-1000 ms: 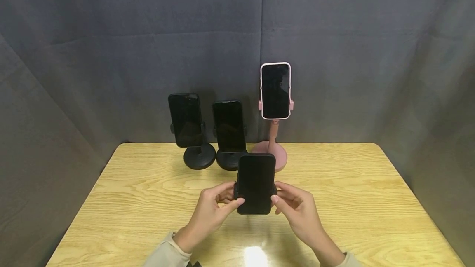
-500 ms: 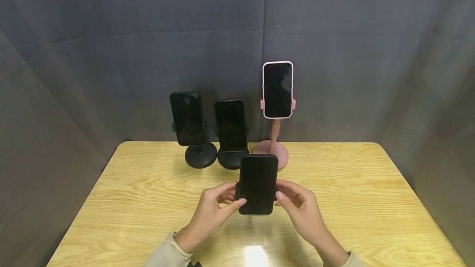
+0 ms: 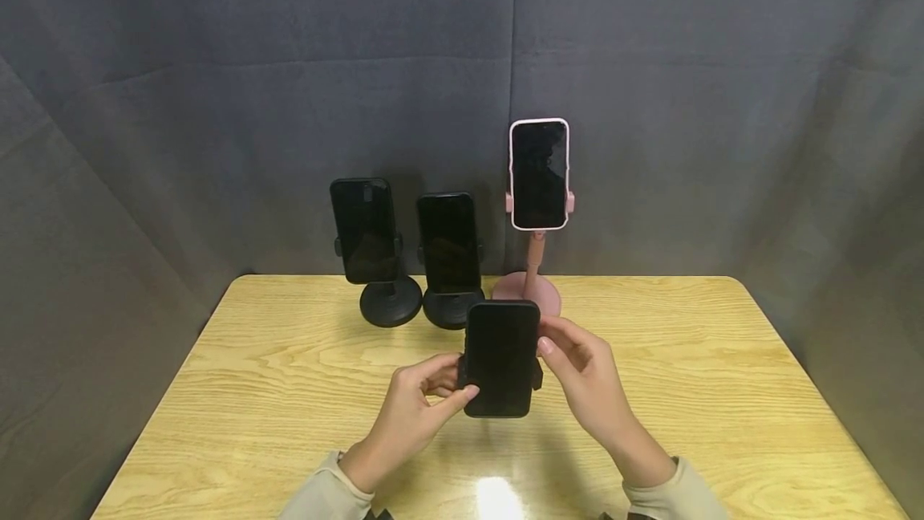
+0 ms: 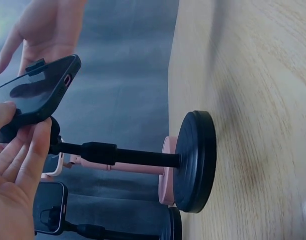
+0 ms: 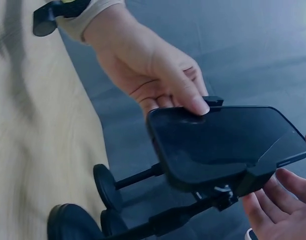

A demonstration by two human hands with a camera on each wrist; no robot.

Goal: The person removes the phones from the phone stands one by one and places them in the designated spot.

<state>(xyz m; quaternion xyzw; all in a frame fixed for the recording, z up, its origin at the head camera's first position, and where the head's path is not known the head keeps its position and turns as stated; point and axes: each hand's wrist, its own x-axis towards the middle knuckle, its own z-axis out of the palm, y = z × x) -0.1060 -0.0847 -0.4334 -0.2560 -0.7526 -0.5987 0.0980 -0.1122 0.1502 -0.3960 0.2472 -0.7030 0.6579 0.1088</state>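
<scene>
A black phone [image 3: 501,359] sits screen-up in the clamp of a black phone stand, whose round base [image 4: 195,160] rests on the table. My left hand [image 3: 415,412] grips the phone and clamp at the left edge, thumb on the front and fingers behind. Beside the upper right edge is my right hand [image 3: 588,375], its fingers loosely bent and its thumb close to the phone's side; whether it touches is unclear. In the right wrist view, the right hand [image 5: 282,207] lies by the phone's near edge, past the clamp arm [image 5: 255,180].
Behind stand two black stands holding a left phone [image 3: 364,231] and a middle phone [image 3: 449,243]. To their right, a taller pink stand [image 3: 534,255] carries a white-framed phone [image 3: 540,175]. The wooden table [image 3: 686,359] ends at a grey curtain [image 3: 686,143].
My right hand has left the right clamp arm and moved up along the phone's edge, uncovering that arm. The left hand keeps its grip; the phone stays put.
</scene>
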